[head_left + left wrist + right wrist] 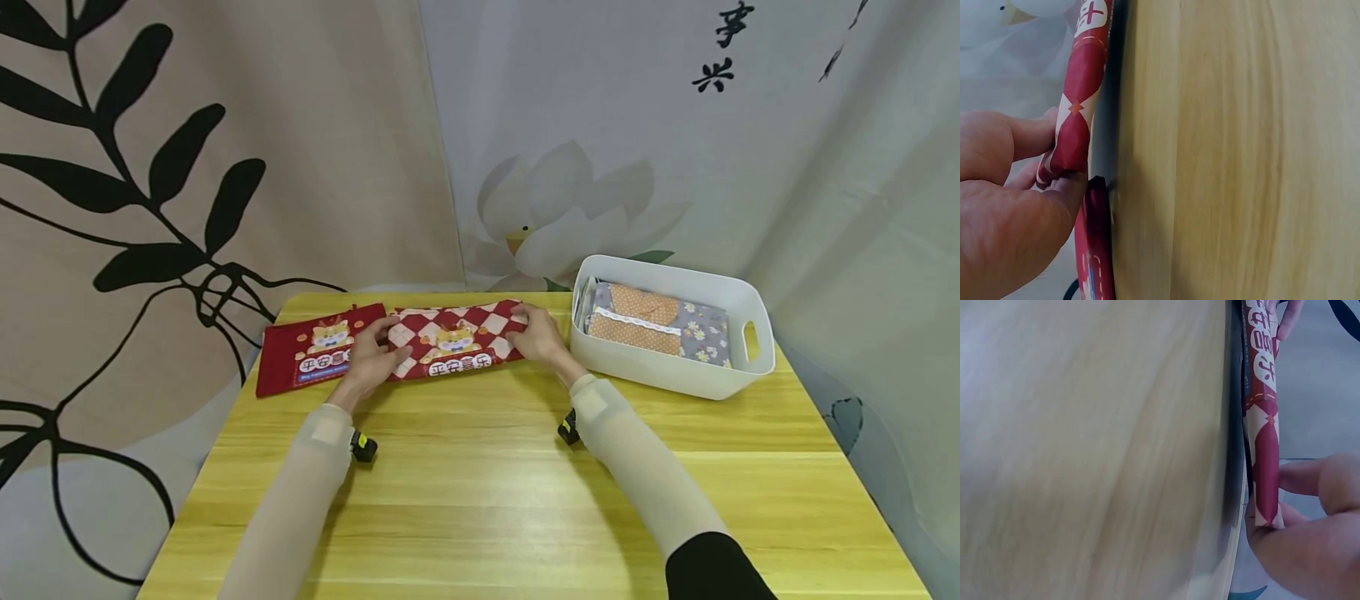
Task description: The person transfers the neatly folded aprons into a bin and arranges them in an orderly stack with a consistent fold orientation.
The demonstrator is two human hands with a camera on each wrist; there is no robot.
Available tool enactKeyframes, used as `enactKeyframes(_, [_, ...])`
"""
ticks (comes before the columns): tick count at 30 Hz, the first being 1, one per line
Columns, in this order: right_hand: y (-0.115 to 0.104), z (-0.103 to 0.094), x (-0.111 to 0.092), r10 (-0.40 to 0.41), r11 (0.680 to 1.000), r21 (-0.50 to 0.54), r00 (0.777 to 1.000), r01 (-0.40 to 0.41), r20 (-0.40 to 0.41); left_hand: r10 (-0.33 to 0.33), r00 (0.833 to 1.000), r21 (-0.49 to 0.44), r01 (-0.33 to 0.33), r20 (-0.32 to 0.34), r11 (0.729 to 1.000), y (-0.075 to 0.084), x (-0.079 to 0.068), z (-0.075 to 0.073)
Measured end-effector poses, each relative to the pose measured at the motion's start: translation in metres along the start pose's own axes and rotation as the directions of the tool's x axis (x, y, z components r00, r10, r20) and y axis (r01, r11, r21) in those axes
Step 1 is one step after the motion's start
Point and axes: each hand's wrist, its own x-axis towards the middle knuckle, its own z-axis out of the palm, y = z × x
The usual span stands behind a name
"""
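A red-and-white checked fabric pouch with a cartoon animal and white lettering spans the gap between both hands near the back of the table. My left hand pinches its left end, thumb on the near side. At the opposite end my right hand grips the pouch's edge between thumb and fingers. Both wrist views show the checked pouch edge-on, close over the table, with dark shadow beneath. A plain dark red pouch with a similar cartoon print lies just left of my left hand, partly covered by it.
To the right stands a white plastic basket with handle holes. Inside it lies a folded grey floral cloth item with an orange dotted panel and white lace strip. Printed curtains hang behind the wooden table.
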Motion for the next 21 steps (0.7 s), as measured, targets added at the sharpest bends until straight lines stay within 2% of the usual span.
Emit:
enactKeyframes(2, [0.006,0.004,0.006,-0.016,1.0,-0.02,1.0,0.016,-0.018,0.003,1.0,0.001,-0.003,-0.015,1.0,-0.001,-0.001,-0.002])
enactKeyframes(6, [-0.002,0.005,0.0,-0.002,1.0,0.019,1.0,0.002,-0.004,0.006,0.999,0.011,-0.005,-0.036,1.0,-0.002,-0.003,-0.005])
enactKeyframes(9, [-0.021,-0.001,-0.014,0.014,0.997,0.075,1.0,-0.015,0.016,0.007,0.999,0.017,-0.007,-0.044,1.0,-0.002,-0.005,-0.008])
enactKeyframes(11, [-0.025,-0.001,-0.016,0.005,0.996,0.087,1.0,-0.005,0.009,0.011,0.999,0.016,-0.011,-0.044,1.0,-0.001,-0.007,-0.01])
enactKeyframes(21, [-0.033,-0.003,-0.021,-0.052,0.996,0.071,0.998,0.054,-0.034,0.051,0.998,0.003,-0.051,-0.039,0.999,0.005,-0.012,-0.02])
